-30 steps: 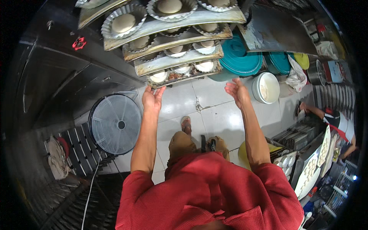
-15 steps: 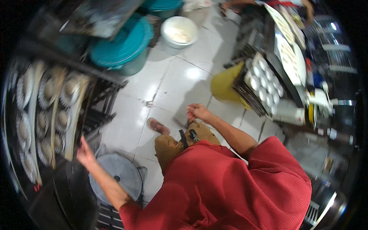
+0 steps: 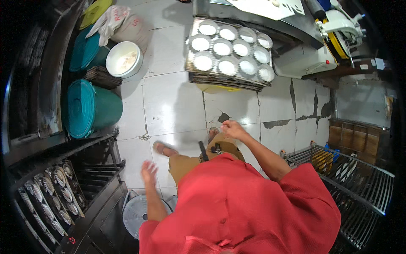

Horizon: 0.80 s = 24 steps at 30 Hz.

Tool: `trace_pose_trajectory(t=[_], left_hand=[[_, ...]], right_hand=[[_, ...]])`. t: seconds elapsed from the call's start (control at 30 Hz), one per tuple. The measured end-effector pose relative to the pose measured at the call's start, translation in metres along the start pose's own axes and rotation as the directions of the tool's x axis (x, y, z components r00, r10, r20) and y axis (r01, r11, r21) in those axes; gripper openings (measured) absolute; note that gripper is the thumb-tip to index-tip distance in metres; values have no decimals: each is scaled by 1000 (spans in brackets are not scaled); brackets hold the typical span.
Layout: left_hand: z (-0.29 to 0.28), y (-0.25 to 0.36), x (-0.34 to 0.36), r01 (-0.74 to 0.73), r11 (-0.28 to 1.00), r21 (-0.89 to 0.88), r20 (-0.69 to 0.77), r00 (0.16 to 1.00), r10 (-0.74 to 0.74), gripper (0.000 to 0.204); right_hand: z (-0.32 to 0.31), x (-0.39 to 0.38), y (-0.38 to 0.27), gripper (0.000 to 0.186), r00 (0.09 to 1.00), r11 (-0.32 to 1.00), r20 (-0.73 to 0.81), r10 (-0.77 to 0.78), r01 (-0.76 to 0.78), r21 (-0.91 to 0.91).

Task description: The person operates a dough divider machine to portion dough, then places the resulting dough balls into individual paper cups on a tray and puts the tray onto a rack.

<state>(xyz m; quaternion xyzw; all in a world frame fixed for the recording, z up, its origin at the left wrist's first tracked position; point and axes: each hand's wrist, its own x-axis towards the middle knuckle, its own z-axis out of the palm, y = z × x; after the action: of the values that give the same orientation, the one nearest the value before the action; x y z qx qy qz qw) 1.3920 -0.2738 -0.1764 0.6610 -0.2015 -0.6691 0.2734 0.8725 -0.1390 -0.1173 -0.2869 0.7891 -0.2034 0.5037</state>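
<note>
My left hand [image 3: 149,172] hangs with spread, slightly blurred fingers above the floor, to the right of a dark rack [image 3: 111,165] holding slanted trays of fluted tins [image 3: 60,178]. My right hand [image 3: 232,129], fingers loosely curled and apart, is out in front of my body with nothing visible in it. Beyond it a tray [image 3: 196,27] of fluted tins with white contents [image 3: 228,67] tops a stack of dark trays over a yellow container [image 3: 220,89].
Lidded teal bins [image 3: 95,109], a white bucket [image 3: 124,60] and sacks [image 3: 131,31] stand at the left. A machine [image 3: 304,59] and steel worktop [image 3: 311,31] are at the top right, a wire rack [image 3: 347,182] lower right. Cracked tiled floor [image 3: 169,103] lies between.
I have turned right, away from the rack of trays, now low on the left. My left hand has left the tray edge; my right hand has drawn back toward my body.
</note>
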Motion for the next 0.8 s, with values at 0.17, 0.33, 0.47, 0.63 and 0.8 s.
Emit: trace_pose_trajectory(t=[0.17,0.33,0.47,0.63,0.8], left_hand=[[251,10,-46,-104,911,400,292,956,-18,42],[400,16,-76,-633,576,517,534,765,361,28],[514,43,-99,-884,204,421,650,450,612,14],[669,104,-81,-864,-97,494,659,300,689,50],[715,108,-81,-791,50,610,502,435,748,51]], right_hand=[[-128,-14,-9,40,992,957,-56,115,-96,275],[-220,23,-21,29,974,871,-221,-48,149,469],[-290,27,-10,27,945,956,-296,-140,207,209],[-370,37,-2,23,884,967,-394,-254,245,-73],[-388,143,-71,29,737,739,-277,-616,419,-528]])
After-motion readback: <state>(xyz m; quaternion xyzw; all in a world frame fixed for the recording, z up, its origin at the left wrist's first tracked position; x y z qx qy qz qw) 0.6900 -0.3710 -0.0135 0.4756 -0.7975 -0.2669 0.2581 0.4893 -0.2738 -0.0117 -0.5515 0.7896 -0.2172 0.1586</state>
